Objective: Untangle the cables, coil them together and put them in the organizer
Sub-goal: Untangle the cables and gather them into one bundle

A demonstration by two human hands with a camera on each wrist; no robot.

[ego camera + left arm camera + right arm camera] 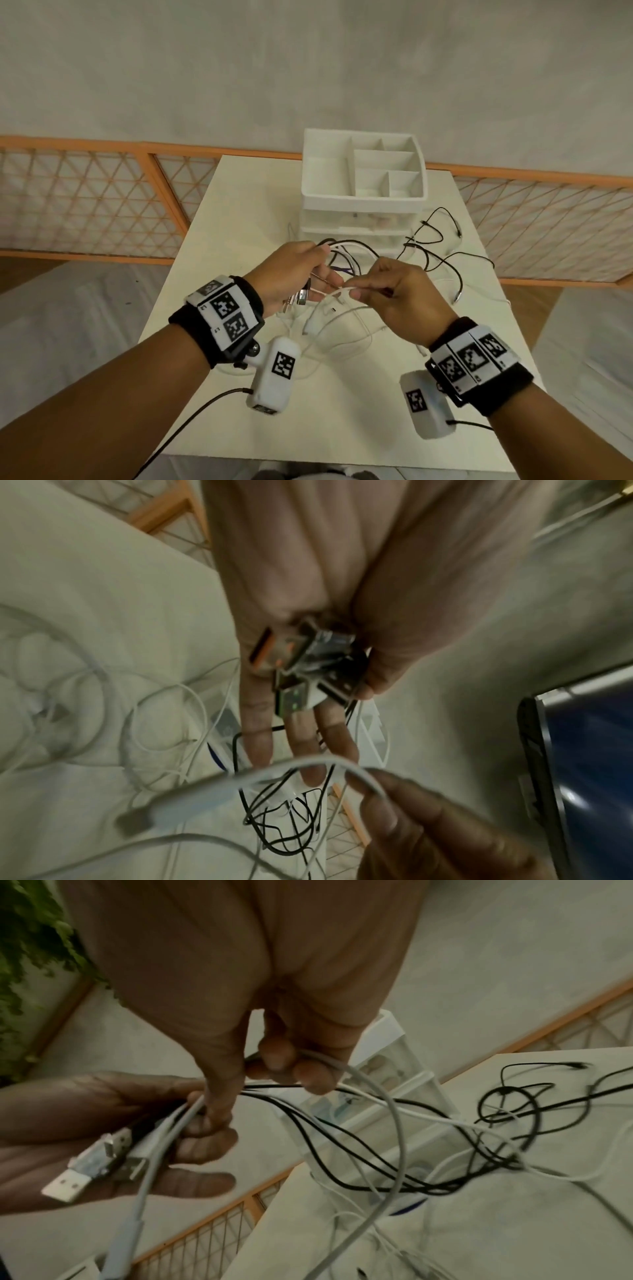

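My left hand (301, 270) is raised over the table's middle and holds a bunch of USB plugs (304, 669) against its palm under the thumb, with their black and white cables (346, 257) trailing toward the organizer (364, 178). My right hand (387, 291) pinches a white cable (387, 1096) just beside the left fingers; its plug end (164, 807) hangs loose below. More black cables (431, 240) lie tangled on the table to the organizer's right, and white cables (342, 329) loop under my hands.
The white organizer with open top compartments and drawers below stands at the table's (342, 428) far middle. An orange lattice fence (85, 202) runs behind the table. A dark screen (589, 764) shows at the left wrist view's right edge.
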